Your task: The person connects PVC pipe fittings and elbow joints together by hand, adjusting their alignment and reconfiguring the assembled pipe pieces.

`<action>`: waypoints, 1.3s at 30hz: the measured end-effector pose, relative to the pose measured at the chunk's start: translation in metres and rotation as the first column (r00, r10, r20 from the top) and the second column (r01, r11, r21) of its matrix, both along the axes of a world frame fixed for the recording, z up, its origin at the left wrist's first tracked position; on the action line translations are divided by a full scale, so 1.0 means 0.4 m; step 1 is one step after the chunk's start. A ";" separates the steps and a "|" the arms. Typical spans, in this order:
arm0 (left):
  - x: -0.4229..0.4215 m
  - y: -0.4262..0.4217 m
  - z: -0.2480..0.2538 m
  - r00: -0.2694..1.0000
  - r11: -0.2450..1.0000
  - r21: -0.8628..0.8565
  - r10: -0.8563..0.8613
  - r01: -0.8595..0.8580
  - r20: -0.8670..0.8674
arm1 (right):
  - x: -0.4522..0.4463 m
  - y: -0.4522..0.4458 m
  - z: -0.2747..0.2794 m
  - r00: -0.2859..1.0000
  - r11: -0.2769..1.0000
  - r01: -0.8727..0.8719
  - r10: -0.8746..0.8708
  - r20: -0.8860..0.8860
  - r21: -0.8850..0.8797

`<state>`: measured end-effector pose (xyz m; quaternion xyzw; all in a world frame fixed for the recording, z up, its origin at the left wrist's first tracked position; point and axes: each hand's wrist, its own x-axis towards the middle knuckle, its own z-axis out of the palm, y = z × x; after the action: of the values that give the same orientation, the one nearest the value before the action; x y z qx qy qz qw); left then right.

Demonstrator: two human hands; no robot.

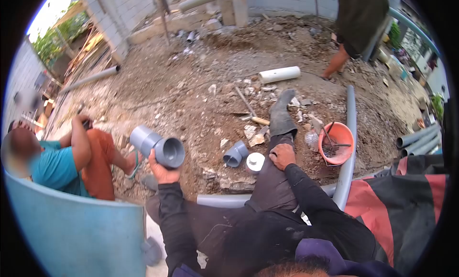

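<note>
A grey pipe fitting (144,139) with a wide open socket is held up by my left hand (164,171), its fingers wrapped round the fitting's lower side. My right hand (283,156) rests on my leg near the knee, fingers curled, and what lies under them, if anything, is hidden. Between the hands, a smaller grey elbow fitting (235,154) lies on the dirt beside a white-topped can (255,162). An orange bucket (336,143) with tools in it stands right of my right hand.
A person in a teal shirt (62,163) sits at the left; another person's leg (338,62) shows at the upper right. A white pipe (279,75), a wooden-handled tool (260,120) and rubble lie ahead. Long grey pipe (350,133) runs beside the bucket. Red-black cloth (375,200) lies right.
</note>
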<state>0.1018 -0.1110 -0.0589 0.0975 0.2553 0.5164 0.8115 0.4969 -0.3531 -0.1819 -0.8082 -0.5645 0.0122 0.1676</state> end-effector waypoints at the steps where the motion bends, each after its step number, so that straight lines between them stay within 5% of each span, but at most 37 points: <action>1: 0.003 -0.002 0.008 0.999 1.000 0.003 0.030 -0.030 0.012 | 0.004 0.006 -0.005 1.000 1.000 0.007 -0.007 -0.003 -0.007; 12: -0.021 -0.019 0.050 0.955 0.957 -0.085 0.263 -0.276 -0.137 | 0.006 0.008 -0.013 1.000 0.999 -0.007 0.007 0.010 0.032; 39: 0.007 -0.044 0.060 0.986 0.985 -0.018 0.169 -0.169 0.003 | -0.005 0.042 -0.021 0.997 0.999 -0.025 0.027 0.068 -0.030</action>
<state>0.1047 -0.1286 -0.0350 0.0671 0.2652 0.5813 0.7663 0.4947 -0.3363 -0.1904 -0.8031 -0.5800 -0.0049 0.1361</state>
